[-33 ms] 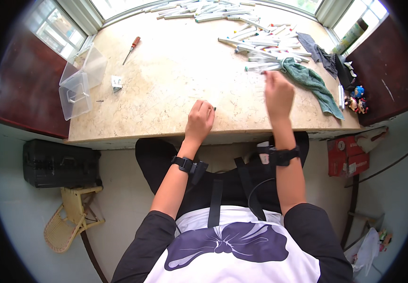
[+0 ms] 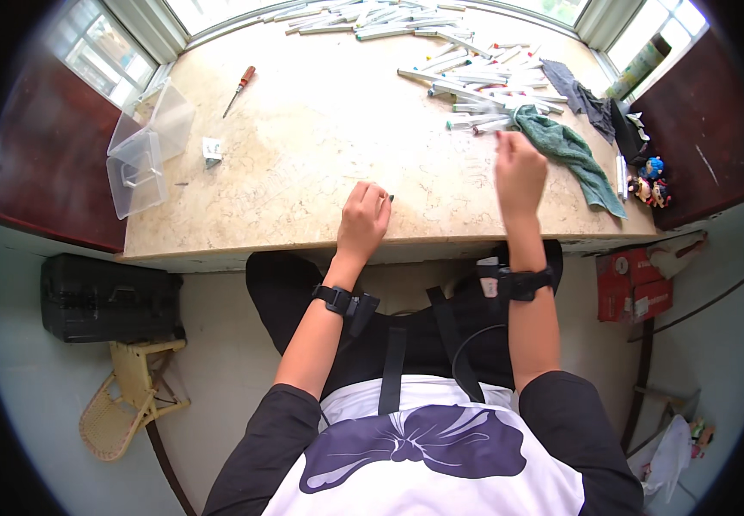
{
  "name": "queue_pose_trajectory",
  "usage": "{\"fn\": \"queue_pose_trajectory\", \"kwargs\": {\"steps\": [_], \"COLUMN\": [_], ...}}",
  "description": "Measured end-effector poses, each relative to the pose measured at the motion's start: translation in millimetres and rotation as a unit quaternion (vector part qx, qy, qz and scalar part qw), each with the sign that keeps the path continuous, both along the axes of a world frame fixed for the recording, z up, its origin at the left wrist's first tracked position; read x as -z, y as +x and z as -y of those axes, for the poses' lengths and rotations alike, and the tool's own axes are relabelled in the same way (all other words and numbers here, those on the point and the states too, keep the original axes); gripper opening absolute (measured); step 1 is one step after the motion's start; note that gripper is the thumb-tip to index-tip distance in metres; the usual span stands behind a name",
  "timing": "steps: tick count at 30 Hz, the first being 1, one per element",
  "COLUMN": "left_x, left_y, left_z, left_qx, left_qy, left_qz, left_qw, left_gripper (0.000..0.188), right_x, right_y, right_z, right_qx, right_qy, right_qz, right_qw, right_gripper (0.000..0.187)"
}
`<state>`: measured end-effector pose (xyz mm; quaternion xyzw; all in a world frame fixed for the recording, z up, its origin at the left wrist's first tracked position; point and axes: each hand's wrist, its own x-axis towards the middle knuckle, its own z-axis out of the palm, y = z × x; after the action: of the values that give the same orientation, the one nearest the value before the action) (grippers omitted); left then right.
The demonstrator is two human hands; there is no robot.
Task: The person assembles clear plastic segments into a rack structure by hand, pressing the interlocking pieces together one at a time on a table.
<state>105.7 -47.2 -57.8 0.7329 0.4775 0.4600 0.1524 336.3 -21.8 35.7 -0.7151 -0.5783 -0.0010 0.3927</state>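
My left hand (image 2: 363, 217) rests near the table's front edge with its fingers curled closed. A small dark green end (image 2: 391, 199) shows beside its fingertips; the rest is hidden in the hand. My right hand (image 2: 520, 176) is pinched closed, short of the marker pile and left of the green cloth (image 2: 565, 150). Something dark red shows at its blurred fingertips, too small to name. Just beyond them lies a white marker (image 2: 492, 126) with a dark red end. Several more white markers (image 2: 475, 77) with coloured ends lie in a loose pile behind it.
A second heap of markers (image 2: 380, 17) lies along the window. A red-handled screwdriver (image 2: 245, 79), a small white box (image 2: 212, 150) and a clear plastic container (image 2: 138, 172) are on the left. A grey cloth (image 2: 580, 95) and small figurines (image 2: 654, 181) lie on the right.
My right hand has shifted a little to the right. The marker with the dark red end now shows more fully beyond its fingers. My left hand has stayed in place.
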Motion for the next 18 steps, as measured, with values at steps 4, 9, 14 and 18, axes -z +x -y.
{"fn": "queue_pose_trajectory", "kwargs": {"steps": [4,9,14,18], "left_x": [0,7,9,7], "left_y": [3,3,2,2], "left_z": [0,-4,-3,0], "left_qx": [-0.027,-0.084,-0.109,-0.123], "left_qy": [0.002,0.047,0.013,0.0], "left_qz": [0.009,-0.003,0.026,0.049], "left_qw": [1.0,0.995,0.994,0.991], "left_gripper": [0.008,0.007,0.007,0.005], "right_x": [32,69,70,55], "right_y": [69,108,106,92], "right_z": [-4,-5,-8,-14], "right_qx": [0.071,0.066,0.003,0.113], "right_qy": [-0.054,-0.139,-0.137,0.066], "right_qz": [0.082,0.043,-0.227,-0.138], "right_qw": [0.993,0.987,0.964,0.982], "right_gripper": [0.024,0.018,0.022,0.024]}}
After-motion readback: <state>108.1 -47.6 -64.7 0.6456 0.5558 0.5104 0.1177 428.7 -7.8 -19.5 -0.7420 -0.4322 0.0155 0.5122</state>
